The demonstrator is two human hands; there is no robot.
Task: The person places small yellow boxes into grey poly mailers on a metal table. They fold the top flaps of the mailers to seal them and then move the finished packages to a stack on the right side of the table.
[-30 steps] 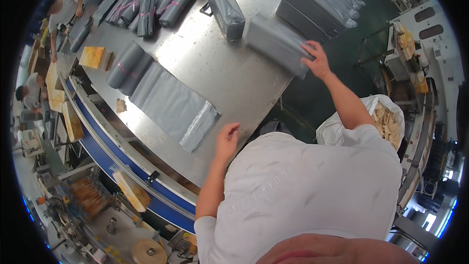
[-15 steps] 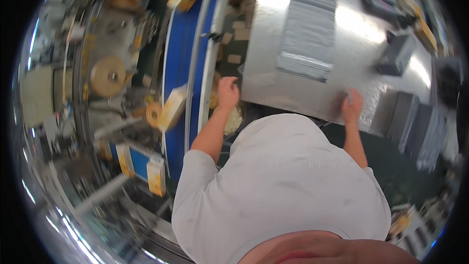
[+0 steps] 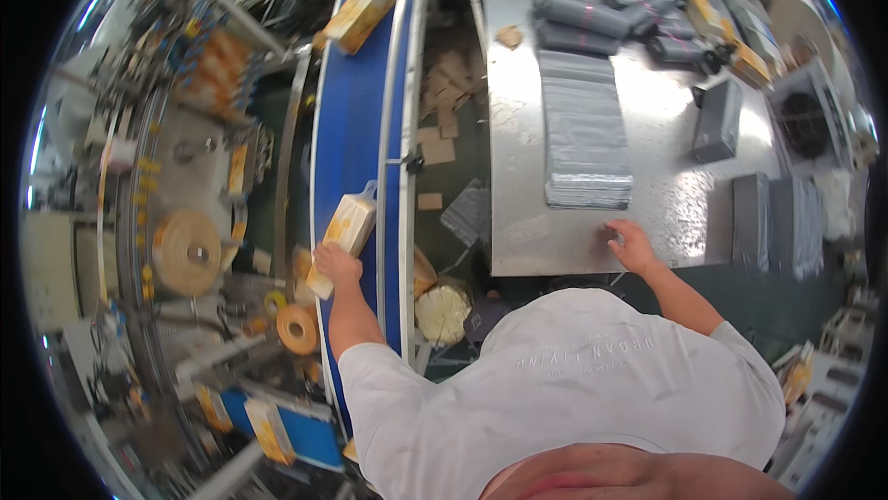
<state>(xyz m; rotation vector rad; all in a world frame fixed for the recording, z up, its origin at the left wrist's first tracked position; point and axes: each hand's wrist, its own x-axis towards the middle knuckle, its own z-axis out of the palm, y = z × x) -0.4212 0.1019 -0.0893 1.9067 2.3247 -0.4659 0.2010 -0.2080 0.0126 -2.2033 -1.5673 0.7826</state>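
My left hand [image 3: 339, 264] is over the near end of a yellow-and-white oblong pack [image 3: 353, 221], its fingers wrapped onto it. The pack lies at a slant on the blue conveyor belt [image 3: 354, 121], a bit of clear film sticking up at its far end. My right hand [image 3: 633, 247] is above the near edge of the metal table [image 3: 527, 246], fingers apart and slightly curled, holding nothing. Just beyond it lies a flat, overlapping stack of grey plastic bags [image 3: 585, 135].
Grey bag rolls [image 3: 581, 24] lie at the table's far side. A dark grey block [image 3: 718, 121] and upright grey bundles [image 3: 768, 222] stand to the right. Another pack [image 3: 363, 12] sits farther up the belt, with a metal rail [image 3: 392, 130] alongside. Cardboard scraps litter the floor.
My left hand has moved left from the gap beside the table onto the pack on the belt. My right hand stays by the table's near edge. The view has turned and shifted.
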